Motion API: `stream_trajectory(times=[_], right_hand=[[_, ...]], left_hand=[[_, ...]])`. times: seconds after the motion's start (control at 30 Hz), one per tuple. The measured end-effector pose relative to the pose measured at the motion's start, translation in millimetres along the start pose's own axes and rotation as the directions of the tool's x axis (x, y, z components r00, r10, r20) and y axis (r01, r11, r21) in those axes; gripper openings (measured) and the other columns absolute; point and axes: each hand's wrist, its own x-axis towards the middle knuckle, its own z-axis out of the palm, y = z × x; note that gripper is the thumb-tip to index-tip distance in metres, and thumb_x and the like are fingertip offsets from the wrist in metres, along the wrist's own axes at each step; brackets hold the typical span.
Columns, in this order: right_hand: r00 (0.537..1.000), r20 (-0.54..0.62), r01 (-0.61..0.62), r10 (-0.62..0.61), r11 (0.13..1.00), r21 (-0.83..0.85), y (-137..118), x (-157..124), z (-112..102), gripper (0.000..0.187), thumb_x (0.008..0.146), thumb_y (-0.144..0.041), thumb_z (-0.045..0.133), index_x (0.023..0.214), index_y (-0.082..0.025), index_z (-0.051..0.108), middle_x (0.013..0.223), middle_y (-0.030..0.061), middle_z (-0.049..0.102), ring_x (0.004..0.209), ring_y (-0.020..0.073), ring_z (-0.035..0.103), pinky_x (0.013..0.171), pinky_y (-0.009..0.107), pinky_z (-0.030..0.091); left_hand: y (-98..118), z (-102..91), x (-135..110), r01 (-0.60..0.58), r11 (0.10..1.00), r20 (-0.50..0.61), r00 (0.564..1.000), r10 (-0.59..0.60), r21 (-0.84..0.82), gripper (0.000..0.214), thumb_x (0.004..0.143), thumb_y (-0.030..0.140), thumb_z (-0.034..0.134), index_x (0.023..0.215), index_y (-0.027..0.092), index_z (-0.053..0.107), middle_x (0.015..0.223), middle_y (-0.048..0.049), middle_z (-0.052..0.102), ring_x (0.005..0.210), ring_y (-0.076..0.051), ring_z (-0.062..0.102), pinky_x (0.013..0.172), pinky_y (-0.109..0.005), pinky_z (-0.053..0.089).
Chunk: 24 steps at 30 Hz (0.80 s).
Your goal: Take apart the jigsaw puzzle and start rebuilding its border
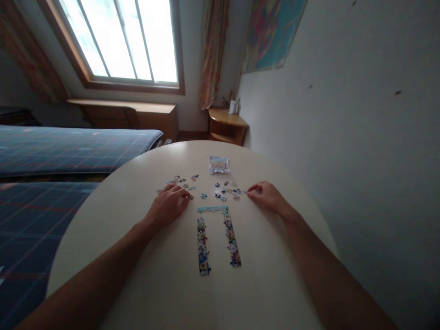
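My left hand point(169, 202) rests low over the table, thumb and fingertips closed on a small jigsaw puzzle piece point(191, 197). On the other side my right hand point(266, 196) pinches another puzzle piece point(245, 191) at the edge of the right-hand pile. Loose pieces point(227, 190) lie scattered between the hands, and more are partly hidden behind my left fingers. Nearer to me is a joined puzzle border: a light blue top strip point(212, 209) meets the right strip point(233, 240) at a corner. The left strip point(202, 247) stands slightly apart from the top one.
A small printed picture sheet point(219, 165) lies beyond the pieces on the round white table point(165, 284). Beds with plaid covers point(68, 146) stand to the left, a wooden corner shelf point(227, 118) behind, and a wall point(371, 160) on the right.
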Motion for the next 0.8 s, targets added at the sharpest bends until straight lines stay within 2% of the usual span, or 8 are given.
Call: stream_trajectory(times=[0.27,0.53,0.8], right_hand=[[0.997,0.044,0.061,-0.061,0.998,0.015,-7,0,-4,0.016,0.076,-0.031,0.071,0.085,-0.020,0.078,0.108,0.0116,0.068,0.101,0.0246,0.062,0.093,0.034,0.046],[0.992,0.121,0.015,-0.028,0.994,0.111,-24,-9,-10,0.019,0.075,-0.030,0.067,0.087,-0.017,0.075,0.083,0.0069,0.071,0.074,0.0184,0.062,0.066,0.028,0.045],[0.985,0.124,0.092,-0.119,0.975,0.204,-26,-11,-4,0.018,0.074,-0.032,0.067,0.084,-0.018,0.072,0.070,0.0018,0.064,0.063,0.0145,0.055,0.058,0.025,0.040]], left_hand=[[0,-0.9,0,-0.015,1.000,0.004,1.000,0.015,0.002,0.016,0.090,0.028,0.057,0.092,0.025,0.072,0.095,-0.0046,0.071,0.111,-0.028,0.057,0.100,-0.049,0.045],[-1,-0.1,0,-0.033,0.999,-0.007,0.999,0.033,-0.004,0.016,0.090,0.027,0.056,0.093,0.024,0.072,0.096,-0.0039,0.071,0.109,-0.026,0.058,0.102,-0.047,0.045],[0,-0.8,0,-0.037,0.999,-0.010,0.999,0.037,0.001,0.016,0.090,0.028,0.056,0.093,0.024,0.072,0.096,-0.0041,0.072,0.108,-0.027,0.058,0.102,-0.047,0.045]])
